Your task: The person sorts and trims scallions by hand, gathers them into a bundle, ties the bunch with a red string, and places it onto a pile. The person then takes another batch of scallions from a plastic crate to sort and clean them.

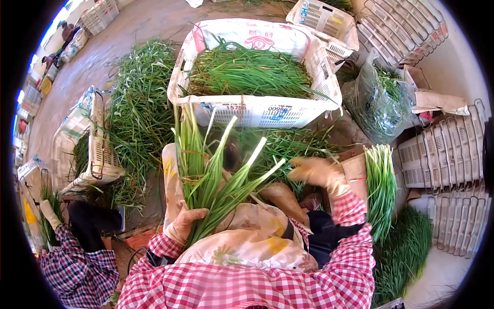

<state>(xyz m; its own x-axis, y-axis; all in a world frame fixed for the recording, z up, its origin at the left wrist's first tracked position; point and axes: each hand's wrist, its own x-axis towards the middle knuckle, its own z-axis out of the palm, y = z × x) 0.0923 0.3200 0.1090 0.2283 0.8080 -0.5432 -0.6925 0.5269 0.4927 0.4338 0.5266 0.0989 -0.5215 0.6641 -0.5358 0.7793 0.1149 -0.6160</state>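
Clasping the lower, leafy part of a fanned garlic-chive bundle [200, 198], left grip [188, 222] has fingers wrapped round it above the floral apron [247, 242] on the lap, pale cut ends pointing up and away. Right grip [320, 174] motion-blurred, fingers loosely spread, seems to hold nothing, near a cardboard piece [355, 172] and a neat chive bunch [380, 190] with its pale ends lined up. Handling, my guess: light, leaves soft and floppy, easily bruised, maybe slick if damp; pale stems stiffer, so best held round the stems with a loose, gathering squeeze. Stalks splay rightward, so strays could slip out. Just beyond, white plastic crate [242, 114], sack-lined, holds a flat layer of chives [249, 72]. Loose greens [139, 118] heaped on the bare, dusty-looking floor [141, 23] at left, more scattered below the crate. Right side: clear plastic bag [378, 105] of trimmings, nested crate stack [442, 152] near the wall, more chives [404, 257] lying below. Lower left, co-worker [80, 273] in dark checked shirt, with greens by one hand; far left, other people, too small to make out.
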